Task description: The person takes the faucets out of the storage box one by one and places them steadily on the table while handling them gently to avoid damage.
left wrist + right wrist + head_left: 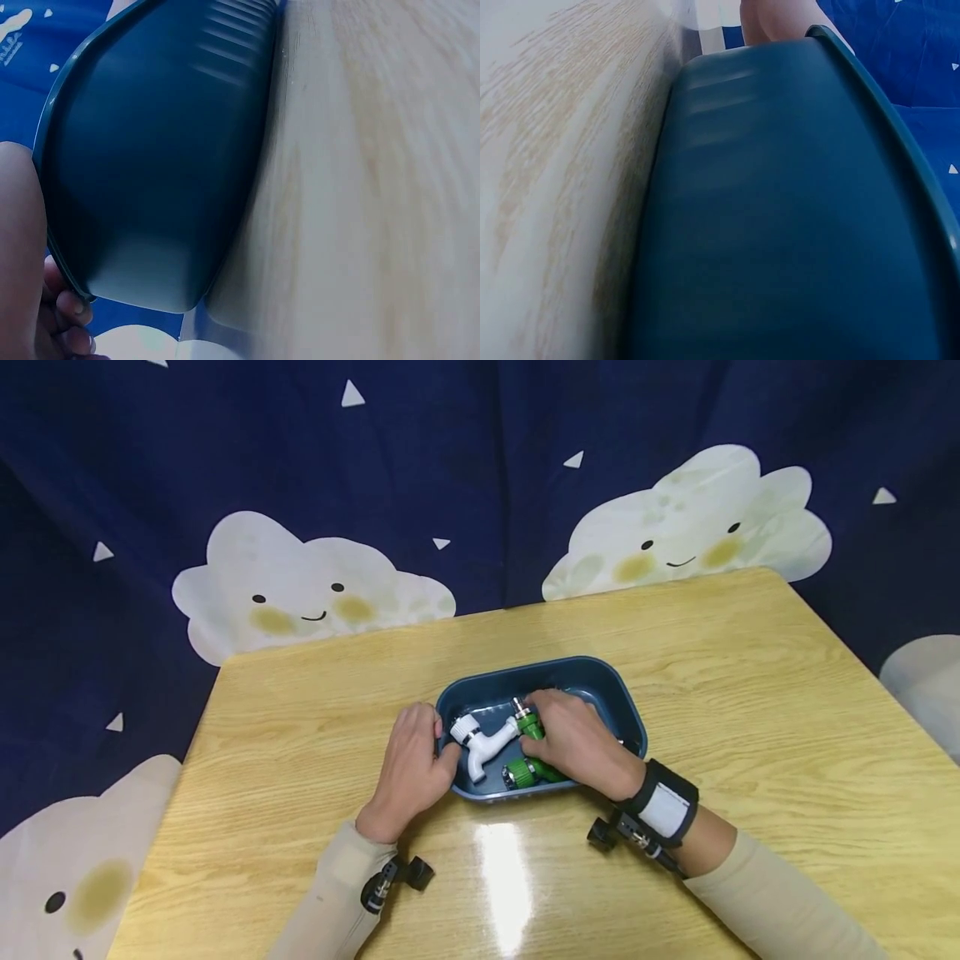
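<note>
A dark blue plastic basin (540, 667) rests on the table. At its left end my left hand (412, 768) grips the rim, the thumb along the near corner. The left wrist view shows the basin's outer wall (157, 165) with curled fingers (71, 307) at its end. My right hand (581, 739) reaches into the basin and holds a green tap (530, 724) with a metal tip, thumb and index finger on either side. Its ribbed green knob (519, 773) lies near the front wall. A white plastic tap (487, 747) lies to the left, beside the green one. My right hand hides part of the basin's inside.
The basin stands on a wood-grain table (322, 710). Behind the table hangs a dark blue curtain (480, 460) with printed white clouds. Camera straps with small black knobs sit on both wrists, the right strap (663, 806) close to the basin's near right corner.
</note>
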The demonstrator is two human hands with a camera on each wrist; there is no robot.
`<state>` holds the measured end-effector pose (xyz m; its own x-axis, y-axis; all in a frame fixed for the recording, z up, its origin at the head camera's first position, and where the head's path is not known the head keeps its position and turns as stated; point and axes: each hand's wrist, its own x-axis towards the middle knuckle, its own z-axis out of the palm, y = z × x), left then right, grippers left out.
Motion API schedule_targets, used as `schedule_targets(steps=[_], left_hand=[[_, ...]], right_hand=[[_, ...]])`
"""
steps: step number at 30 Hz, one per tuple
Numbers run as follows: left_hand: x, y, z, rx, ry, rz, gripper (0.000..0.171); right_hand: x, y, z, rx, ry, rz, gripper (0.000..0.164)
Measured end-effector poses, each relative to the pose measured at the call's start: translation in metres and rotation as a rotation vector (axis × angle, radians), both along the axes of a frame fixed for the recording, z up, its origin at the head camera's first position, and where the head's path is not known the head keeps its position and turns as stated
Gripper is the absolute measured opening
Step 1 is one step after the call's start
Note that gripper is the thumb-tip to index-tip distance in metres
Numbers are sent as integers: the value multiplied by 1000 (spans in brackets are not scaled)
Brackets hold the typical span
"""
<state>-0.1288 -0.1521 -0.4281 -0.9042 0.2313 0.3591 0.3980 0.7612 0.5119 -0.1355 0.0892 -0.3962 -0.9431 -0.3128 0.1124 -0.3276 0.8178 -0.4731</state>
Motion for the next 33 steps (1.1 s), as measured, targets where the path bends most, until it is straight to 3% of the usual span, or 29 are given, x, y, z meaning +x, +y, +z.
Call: schedule_targets(steps=[16,27,33], left_hand=[[0,0,1,2,-2,1,16],[0,0,1,-3,-3,0,16],[0,1,1,-2,3,1,16]], right_hand=[[0,1,2,-8,23,21,48],[0,2,1,-23,82,9,45],[1,4,3,-25,161,8,43]])
